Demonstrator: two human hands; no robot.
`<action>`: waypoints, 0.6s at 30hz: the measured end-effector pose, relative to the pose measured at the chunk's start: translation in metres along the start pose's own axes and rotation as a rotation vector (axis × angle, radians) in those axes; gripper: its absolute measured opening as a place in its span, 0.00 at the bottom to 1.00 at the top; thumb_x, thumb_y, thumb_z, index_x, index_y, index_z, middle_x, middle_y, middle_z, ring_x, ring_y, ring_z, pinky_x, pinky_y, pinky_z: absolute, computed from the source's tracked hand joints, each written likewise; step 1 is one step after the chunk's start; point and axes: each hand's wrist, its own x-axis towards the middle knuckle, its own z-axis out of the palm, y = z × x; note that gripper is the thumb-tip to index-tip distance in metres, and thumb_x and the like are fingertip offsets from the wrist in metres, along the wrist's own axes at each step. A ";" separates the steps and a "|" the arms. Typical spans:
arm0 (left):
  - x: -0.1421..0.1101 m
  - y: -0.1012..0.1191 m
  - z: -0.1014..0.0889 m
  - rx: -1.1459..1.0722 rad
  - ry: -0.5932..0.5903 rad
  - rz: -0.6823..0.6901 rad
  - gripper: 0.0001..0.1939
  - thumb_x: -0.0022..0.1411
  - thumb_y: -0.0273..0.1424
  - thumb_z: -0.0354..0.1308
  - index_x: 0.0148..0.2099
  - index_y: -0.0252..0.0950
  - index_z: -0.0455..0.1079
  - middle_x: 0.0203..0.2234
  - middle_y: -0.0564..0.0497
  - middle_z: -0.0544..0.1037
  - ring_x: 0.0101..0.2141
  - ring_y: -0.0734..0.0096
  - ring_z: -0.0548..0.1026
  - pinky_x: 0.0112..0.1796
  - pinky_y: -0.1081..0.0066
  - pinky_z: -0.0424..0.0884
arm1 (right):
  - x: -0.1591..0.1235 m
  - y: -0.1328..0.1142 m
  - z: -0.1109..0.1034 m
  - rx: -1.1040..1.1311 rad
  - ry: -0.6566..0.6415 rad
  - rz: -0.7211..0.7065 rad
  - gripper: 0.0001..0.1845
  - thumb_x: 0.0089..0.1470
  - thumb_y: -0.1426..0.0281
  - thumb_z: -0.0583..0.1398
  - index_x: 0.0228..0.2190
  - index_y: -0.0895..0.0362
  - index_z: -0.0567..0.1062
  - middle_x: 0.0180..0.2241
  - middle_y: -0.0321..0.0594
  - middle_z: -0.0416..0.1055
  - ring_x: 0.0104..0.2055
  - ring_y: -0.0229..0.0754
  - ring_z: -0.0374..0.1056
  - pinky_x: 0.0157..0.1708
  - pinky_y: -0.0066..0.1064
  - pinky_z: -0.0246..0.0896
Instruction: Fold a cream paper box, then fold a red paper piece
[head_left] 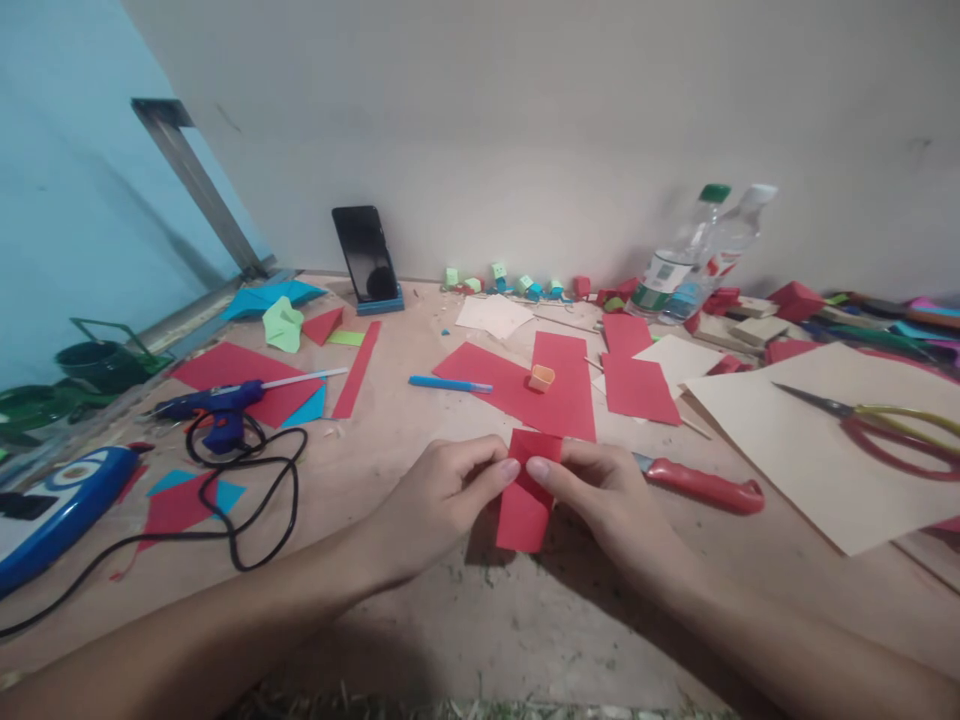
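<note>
Between my two hands is a red paper strip (527,515), held up above the table and roughly upright. My left hand (457,485) pinches its left edge, thumb in front and fingers behind. On the opposite edge, my right hand (607,485) grips it the same way. Just beyond lie larger red paper sheets (566,365), with a small orange folded paper cup (541,378) on top. A blue pen (450,384) rests partly on the red paper. Close to my right hand is a knife with a red handle (705,485), its blade mostly hidden behind that hand.
At left are a blue glue gun (217,405) with a looping black cord and a blue-and-white device (67,510). A phone (366,255) leans on a stand by the wall. Plastic bottles (664,270) stand back right; scissors (885,425) lie on cream paper (810,450).
</note>
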 end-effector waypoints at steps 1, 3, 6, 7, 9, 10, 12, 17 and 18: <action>0.000 0.000 0.000 -0.002 -0.003 -0.002 0.19 0.74 0.39 0.51 0.31 0.35 0.67 0.24 0.56 0.66 0.28 0.72 0.63 0.32 0.69 0.59 | 0.000 0.000 0.000 0.020 -0.005 0.005 0.24 0.53 0.50 0.70 0.27 0.60 0.81 0.26 0.40 0.72 0.30 0.41 0.66 0.31 0.32 0.62; 0.000 -0.001 0.001 0.000 -0.008 0.000 0.19 0.74 0.39 0.50 0.32 0.34 0.69 0.25 0.56 0.67 0.28 0.72 0.64 0.32 0.69 0.59 | -0.001 0.001 0.001 0.088 0.001 0.025 0.24 0.52 0.49 0.70 0.27 0.60 0.80 0.25 0.40 0.72 0.30 0.42 0.67 0.31 0.33 0.63; 0.001 -0.001 0.001 0.015 -0.010 0.009 0.19 0.74 0.39 0.50 0.33 0.34 0.71 0.24 0.56 0.67 0.27 0.73 0.64 0.32 0.70 0.59 | -0.002 0.003 0.002 0.190 0.016 0.054 0.25 0.52 0.48 0.70 0.25 0.59 0.77 0.23 0.39 0.70 0.27 0.41 0.67 0.29 0.33 0.63; 0.001 -0.002 0.001 0.022 -0.008 0.011 0.20 0.74 0.39 0.50 0.33 0.34 0.71 0.24 0.56 0.67 0.27 0.73 0.64 0.31 0.70 0.58 | -0.001 0.004 0.002 0.205 0.020 0.056 0.26 0.52 0.48 0.70 0.24 0.59 0.77 0.23 0.38 0.69 0.25 0.40 0.66 0.28 0.33 0.62; 0.001 -0.002 0.001 0.034 -0.005 0.015 0.20 0.74 0.39 0.50 0.33 0.33 0.71 0.23 0.56 0.66 0.26 0.73 0.63 0.31 0.70 0.58 | 0.001 0.007 0.000 0.205 0.015 0.061 0.26 0.52 0.47 0.70 0.24 0.59 0.77 0.23 0.38 0.69 0.24 0.40 0.66 0.26 0.33 0.61; 0.001 -0.001 0.000 0.036 -0.006 0.018 0.20 0.74 0.39 0.50 0.33 0.33 0.72 0.23 0.56 0.66 0.26 0.73 0.63 0.31 0.70 0.57 | 0.002 0.008 -0.001 0.194 0.005 0.058 0.27 0.51 0.47 0.70 0.24 0.59 0.78 0.23 0.39 0.69 0.24 0.40 0.66 0.26 0.33 0.61; 0.000 -0.001 0.000 0.035 -0.009 0.019 0.20 0.74 0.39 0.50 0.32 0.34 0.71 0.23 0.56 0.66 0.26 0.73 0.63 0.31 0.70 0.58 | 0.006 0.011 -0.004 0.169 -0.015 0.039 0.28 0.50 0.45 0.71 0.24 0.59 0.78 0.22 0.39 0.69 0.24 0.40 0.66 0.26 0.33 0.61; 0.000 -0.001 0.002 0.052 -0.013 0.029 0.19 0.74 0.38 0.51 0.30 0.35 0.67 0.22 0.57 0.64 0.26 0.74 0.62 0.31 0.70 0.58 | 0.011 0.016 -0.008 0.191 -0.033 0.009 0.28 0.52 0.45 0.70 0.24 0.59 0.77 0.22 0.39 0.69 0.25 0.41 0.66 0.27 0.34 0.62; 0.000 -0.001 0.002 0.059 -0.014 0.033 0.20 0.73 0.38 0.51 0.29 0.35 0.66 0.22 0.58 0.63 0.26 0.74 0.62 0.31 0.70 0.58 | 0.010 0.016 -0.008 0.198 -0.039 0.015 0.28 0.53 0.46 0.69 0.24 0.59 0.77 0.23 0.40 0.69 0.26 0.41 0.66 0.28 0.34 0.62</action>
